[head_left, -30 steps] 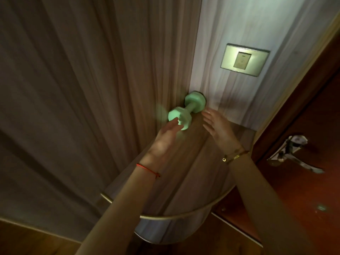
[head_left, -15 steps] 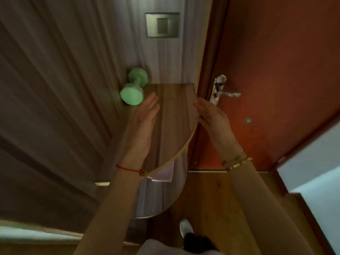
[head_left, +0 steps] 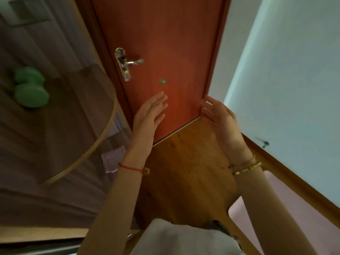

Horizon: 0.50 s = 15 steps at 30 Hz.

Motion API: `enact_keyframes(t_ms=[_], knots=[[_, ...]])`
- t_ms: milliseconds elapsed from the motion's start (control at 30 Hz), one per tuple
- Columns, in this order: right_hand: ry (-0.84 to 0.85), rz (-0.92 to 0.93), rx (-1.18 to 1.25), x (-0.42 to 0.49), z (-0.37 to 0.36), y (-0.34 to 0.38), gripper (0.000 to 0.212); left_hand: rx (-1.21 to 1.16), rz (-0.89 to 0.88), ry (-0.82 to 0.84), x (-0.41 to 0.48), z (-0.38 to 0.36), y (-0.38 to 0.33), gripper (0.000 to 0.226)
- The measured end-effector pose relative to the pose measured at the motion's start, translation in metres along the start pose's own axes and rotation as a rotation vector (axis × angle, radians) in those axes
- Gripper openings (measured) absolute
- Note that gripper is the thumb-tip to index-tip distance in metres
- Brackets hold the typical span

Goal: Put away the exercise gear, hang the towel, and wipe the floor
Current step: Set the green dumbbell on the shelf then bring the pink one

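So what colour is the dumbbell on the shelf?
Mint green dumbbell, seen in the head view.

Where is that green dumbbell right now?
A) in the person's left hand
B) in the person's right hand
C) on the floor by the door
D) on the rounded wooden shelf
D: the green dumbbell lies on the rounded wooden shelf at the left, while the left hand and right hand are both empty, held out before the door.
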State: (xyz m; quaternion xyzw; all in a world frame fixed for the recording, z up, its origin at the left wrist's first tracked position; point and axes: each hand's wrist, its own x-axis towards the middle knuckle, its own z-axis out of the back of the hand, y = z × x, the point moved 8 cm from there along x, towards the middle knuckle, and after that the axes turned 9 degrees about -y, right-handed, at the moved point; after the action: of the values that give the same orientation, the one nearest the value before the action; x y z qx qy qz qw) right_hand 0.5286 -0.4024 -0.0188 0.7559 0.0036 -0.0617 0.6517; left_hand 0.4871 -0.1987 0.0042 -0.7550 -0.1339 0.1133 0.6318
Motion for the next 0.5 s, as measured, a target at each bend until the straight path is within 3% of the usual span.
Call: enact_keyframes(t_ms=[500], knots=[[-0.490, -0.031, -0.041, -0.154, 0.311, -0.018, 0.034, 0.039, 0.225, 0.438, -0.172, -0.238, 0.097, 0.034]])
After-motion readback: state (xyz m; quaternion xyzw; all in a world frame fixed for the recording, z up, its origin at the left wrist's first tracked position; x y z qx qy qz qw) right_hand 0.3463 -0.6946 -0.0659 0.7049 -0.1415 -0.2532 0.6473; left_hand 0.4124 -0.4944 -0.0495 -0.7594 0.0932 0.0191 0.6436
